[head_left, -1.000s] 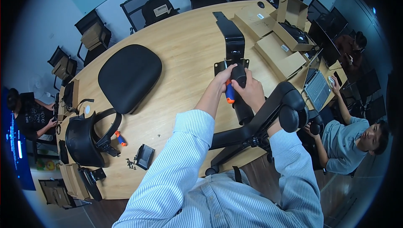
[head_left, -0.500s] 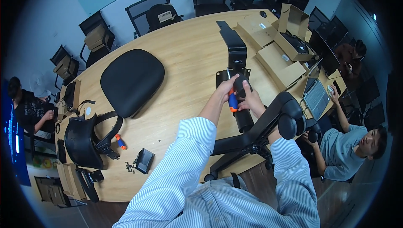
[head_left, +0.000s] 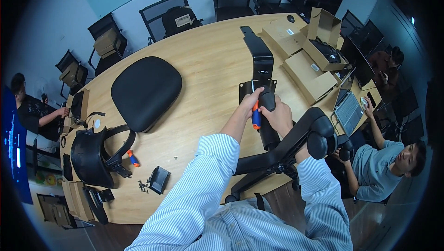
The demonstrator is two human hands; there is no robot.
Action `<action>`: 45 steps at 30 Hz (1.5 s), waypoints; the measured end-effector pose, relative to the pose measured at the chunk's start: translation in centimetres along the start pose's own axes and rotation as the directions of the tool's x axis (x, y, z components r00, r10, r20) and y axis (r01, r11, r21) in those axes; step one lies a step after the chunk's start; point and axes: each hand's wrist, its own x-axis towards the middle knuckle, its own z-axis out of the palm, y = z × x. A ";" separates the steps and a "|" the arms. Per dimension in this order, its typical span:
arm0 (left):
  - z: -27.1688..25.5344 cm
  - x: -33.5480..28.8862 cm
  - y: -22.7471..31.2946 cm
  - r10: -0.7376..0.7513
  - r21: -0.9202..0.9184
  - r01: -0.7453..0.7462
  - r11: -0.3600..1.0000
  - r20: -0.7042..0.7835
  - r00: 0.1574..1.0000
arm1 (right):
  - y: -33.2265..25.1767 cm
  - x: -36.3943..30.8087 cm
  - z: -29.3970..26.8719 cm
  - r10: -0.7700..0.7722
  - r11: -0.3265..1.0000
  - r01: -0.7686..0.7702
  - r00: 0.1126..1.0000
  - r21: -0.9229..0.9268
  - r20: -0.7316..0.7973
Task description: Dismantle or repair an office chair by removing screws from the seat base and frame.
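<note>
My left hand [head_left: 249, 104] is closed around a screwdriver [head_left: 256, 117] with a blue and orange handle; its thin shaft points away from me. Beside it, my right hand [head_left: 278, 116] grips a rounded black knob-like part [head_left: 267, 99], and the fingertips of both hands meet there. Beyond them a black chair mechanism plate [head_left: 244, 92] joins an upright bent black bracket [head_left: 259, 56]. A black column [head_left: 268, 138] runs from below my hands to the chair's wheeled base [head_left: 273, 159], which leans against the table edge near me.
On the table lie a black seat cushion [head_left: 146, 93], a black curved chair part [head_left: 90, 156], a second screwdriver [head_left: 133, 158], a small black tray [head_left: 159, 179] and loose screws [head_left: 143, 186]. Cardboard boxes [head_left: 309, 76] and a laptop [head_left: 349, 111] stand right. People sit at both sides.
My right hand has turned on the black part, its thumb now lower and pointing left. The left hand stays on the screwdriver. A person at far left has reached toward a box.
</note>
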 end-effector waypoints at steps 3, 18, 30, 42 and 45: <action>0.3 0.0 0.0 0.034 -0.018 -0.034 0.999 -0.015 0.999 | -1.5 -1.1 -1.8 -0.275 0.904 0.250 0.961 -0.346 -0.026; -0.7 0.0 0.4 -0.146 0.027 0.145 0.989 0.060 0.987 | 1.3 1.5 -0.2 0.261 0.555 -0.517 0.852 0.652 0.454; -4.5 0.4 2.8 -0.084 0.366 0.120 0.923 -0.112 0.990 | -1.7 0.3 -1.5 -0.252 0.881 0.251 0.966 -0.401 0.051; -4.7 6.4 11.5 -0.096 0.655 -0.113 0.747 0.274 0.957 | -0.7 -0.2 -1.1 -0.220 0.924 0.223 0.974 -0.311 0.043; -4.8 8.8 12.7 -0.321 0.846 -0.082 0.526 0.287 0.902 | -0.9 0.0 -0.8 -0.217 0.919 0.231 0.973 -0.319 0.082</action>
